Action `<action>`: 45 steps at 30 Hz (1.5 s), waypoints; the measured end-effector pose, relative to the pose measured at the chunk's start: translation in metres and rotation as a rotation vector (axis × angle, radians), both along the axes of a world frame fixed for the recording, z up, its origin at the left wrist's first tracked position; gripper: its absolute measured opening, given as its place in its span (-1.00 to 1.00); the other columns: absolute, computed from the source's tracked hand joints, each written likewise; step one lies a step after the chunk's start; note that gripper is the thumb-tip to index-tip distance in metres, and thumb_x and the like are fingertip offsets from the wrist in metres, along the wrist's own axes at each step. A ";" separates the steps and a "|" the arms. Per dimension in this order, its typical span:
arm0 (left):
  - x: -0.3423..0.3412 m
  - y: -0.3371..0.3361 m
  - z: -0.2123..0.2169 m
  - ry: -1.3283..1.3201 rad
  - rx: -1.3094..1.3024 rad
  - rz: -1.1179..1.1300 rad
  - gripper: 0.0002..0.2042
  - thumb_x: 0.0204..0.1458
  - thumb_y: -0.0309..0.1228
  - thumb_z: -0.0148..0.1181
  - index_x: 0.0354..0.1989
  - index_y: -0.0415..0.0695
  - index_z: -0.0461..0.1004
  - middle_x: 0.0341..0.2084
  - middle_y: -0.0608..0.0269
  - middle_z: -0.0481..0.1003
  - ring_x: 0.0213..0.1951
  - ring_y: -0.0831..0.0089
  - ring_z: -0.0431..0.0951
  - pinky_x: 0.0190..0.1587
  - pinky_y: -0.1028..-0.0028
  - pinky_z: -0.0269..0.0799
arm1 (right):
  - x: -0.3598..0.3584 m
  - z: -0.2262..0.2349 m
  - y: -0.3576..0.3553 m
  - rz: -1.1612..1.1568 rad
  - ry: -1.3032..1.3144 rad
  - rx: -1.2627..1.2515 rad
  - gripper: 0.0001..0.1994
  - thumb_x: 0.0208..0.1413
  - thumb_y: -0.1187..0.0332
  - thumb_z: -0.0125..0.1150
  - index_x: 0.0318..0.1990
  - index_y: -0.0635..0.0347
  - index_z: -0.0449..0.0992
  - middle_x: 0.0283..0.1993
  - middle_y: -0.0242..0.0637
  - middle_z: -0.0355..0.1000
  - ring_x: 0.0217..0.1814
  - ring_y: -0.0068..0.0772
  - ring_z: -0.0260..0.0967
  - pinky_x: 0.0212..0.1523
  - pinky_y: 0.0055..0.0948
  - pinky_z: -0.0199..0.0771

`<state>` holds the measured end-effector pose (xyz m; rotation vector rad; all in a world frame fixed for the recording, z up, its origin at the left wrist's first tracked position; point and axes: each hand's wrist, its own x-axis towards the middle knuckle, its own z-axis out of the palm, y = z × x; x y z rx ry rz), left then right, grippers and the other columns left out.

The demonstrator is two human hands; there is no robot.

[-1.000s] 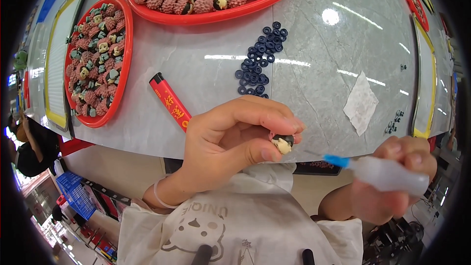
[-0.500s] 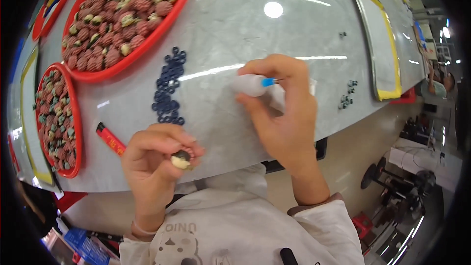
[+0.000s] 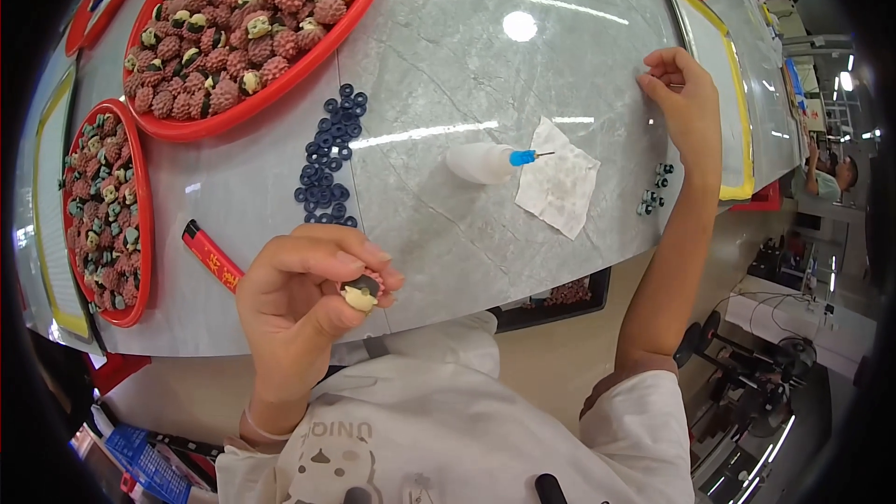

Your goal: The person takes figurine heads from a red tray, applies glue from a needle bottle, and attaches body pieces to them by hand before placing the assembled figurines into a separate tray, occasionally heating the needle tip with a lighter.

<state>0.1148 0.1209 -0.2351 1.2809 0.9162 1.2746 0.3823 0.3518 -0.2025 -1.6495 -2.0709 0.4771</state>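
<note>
My left hand [image 3: 303, 303] pinches a small figurine piece [image 3: 361, 293] between thumb and fingertips, above the table's near edge. It has a cream face, a dark patch and a pink ruffled edge. My right hand [image 3: 689, 98] is at the right side of the table, beside the yellow-edged tray. Its thumb and forefinger are nearly together; whatever they hold is too small to make out. A white bottle [image 3: 478, 163] with a blue needle tip lies by a crumpled white tissue [image 3: 560, 185]. Several small dark-and-pale pieces [image 3: 653, 194] sit below my right hand.
Dark blue rings [image 3: 327, 154] are clustered left of centre. A large red tray [image 3: 378, 0] and a smaller red tray [image 3: 147, 252] hold pink figurine pieces. A red stick with a black end [image 3: 213, 257] lies near my left hand. A yellow-edged tray [image 3: 742, 121] stands at the right.
My right hand has let go of the white bottle, leaving it on the table by the tissue, and has moved far to the right. My left hand still holds the figurine piece.
</note>
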 end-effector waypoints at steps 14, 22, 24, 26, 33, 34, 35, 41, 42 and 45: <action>-0.011 -0.001 -0.006 -0.118 -0.167 0.141 -0.80 -0.20 -0.51 0.24 -0.36 -0.28 0.44 -0.41 0.13 0.40 -0.40 0.45 0.45 -0.36 0.56 0.39 | -0.088 0.018 -0.138 0.686 0.687 -0.074 -0.77 -0.26 0.66 0.14 -0.36 0.36 0.30 -0.34 0.00 0.30 -0.47 -0.44 0.28 -0.53 -0.63 0.36; -0.011 -0.003 -0.003 -0.209 -0.198 0.156 -0.79 -0.21 -0.51 0.25 -0.36 -0.29 0.44 -0.42 0.13 0.41 -0.40 0.46 0.45 -0.37 0.57 0.39 | -0.117 0.015 -0.147 0.798 0.668 -0.131 -0.80 -0.28 0.67 0.18 -0.39 0.34 0.43 -0.35 -0.01 0.33 -0.43 -0.39 0.35 -0.49 -0.61 0.39; -0.012 -0.002 -0.002 -0.232 -0.206 0.161 -0.79 -0.21 -0.51 0.26 -0.36 -0.29 0.44 -0.42 0.13 0.41 -0.41 0.46 0.46 -0.37 0.58 0.39 | -0.122 0.012 -0.152 0.666 0.840 -0.262 -0.82 -0.30 0.67 0.23 -0.45 0.32 0.45 -0.36 -0.03 0.34 -0.41 -0.38 0.38 -0.48 -0.61 0.40; -0.012 -0.001 -0.003 -0.256 -0.216 0.163 -0.79 -0.21 -0.51 0.26 -0.36 -0.29 0.45 -0.42 0.13 0.41 -0.41 0.47 0.46 -0.37 0.58 0.39 | -0.123 0.012 -0.150 0.704 0.800 -0.208 -0.80 -0.31 0.66 0.26 -0.43 0.32 0.44 -0.37 -0.03 0.35 -0.41 -0.37 0.39 -0.47 -0.61 0.41; -0.011 -0.001 -0.004 -0.332 -0.253 0.163 -0.78 -0.22 -0.51 0.27 -0.36 -0.30 0.45 -0.43 0.12 0.42 -0.42 0.48 0.46 -0.38 0.59 0.40 | -0.124 0.011 -0.153 0.674 0.781 -0.145 -0.68 -0.40 0.55 0.42 -0.40 0.31 0.41 -0.39 -0.01 0.38 -0.46 -0.37 0.42 -0.45 -0.62 0.43; -0.011 -0.001 -0.004 -0.343 -0.259 0.164 -0.78 -0.22 -0.51 0.27 -0.36 -0.30 0.45 -0.43 0.12 0.42 -0.42 0.48 0.46 -0.38 0.59 0.40 | -0.124 0.011 -0.153 0.674 0.782 -0.147 -0.68 -0.40 0.55 0.42 -0.40 0.31 0.41 -0.39 -0.01 0.38 -0.46 -0.37 0.42 -0.45 -0.62 0.43; -0.011 -0.002 -0.004 -0.354 -0.265 0.165 -0.78 -0.22 -0.51 0.27 -0.36 -0.30 0.45 -0.43 0.12 0.42 -0.42 0.48 0.46 -0.38 0.59 0.40 | -0.123 0.010 -0.153 0.677 0.783 -0.156 -0.67 -0.42 0.52 0.43 -0.43 0.31 0.41 -0.39 -0.01 0.39 -0.46 -0.37 0.43 -0.47 -0.62 0.44; -0.008 -0.002 -0.008 -0.421 -0.298 0.165 -0.77 -0.23 -0.51 0.28 -0.36 -0.31 0.46 -0.44 0.12 0.43 -0.43 0.49 0.46 -0.38 0.60 0.40 | -0.128 0.011 -0.157 0.707 0.687 -0.015 -0.70 -0.39 0.46 0.41 -0.46 0.27 0.40 -0.44 -0.04 0.43 -0.49 -0.35 0.44 -0.55 -0.61 0.44; -0.008 -0.002 -0.008 -0.432 -0.304 0.168 -0.77 -0.23 -0.51 0.28 -0.36 -0.31 0.46 -0.44 0.12 0.43 -0.43 0.49 0.46 -0.39 0.61 0.40 | -0.129 0.011 -0.157 0.712 0.662 0.038 -0.72 -0.37 0.46 0.40 -0.46 0.26 0.40 -0.45 -0.04 0.43 -0.51 -0.36 0.44 -0.57 -0.61 0.44; -0.009 -0.003 -0.009 -0.464 -0.321 0.174 -0.77 -0.23 -0.51 0.29 -0.36 -0.31 0.46 -0.44 0.12 0.43 -0.43 0.50 0.47 -0.39 0.61 0.40 | -0.131 0.010 -0.159 0.707 0.630 0.068 -0.74 -0.35 0.47 0.39 -0.48 0.26 0.40 -0.47 -0.06 0.43 -0.53 -0.38 0.43 -0.58 -0.61 0.44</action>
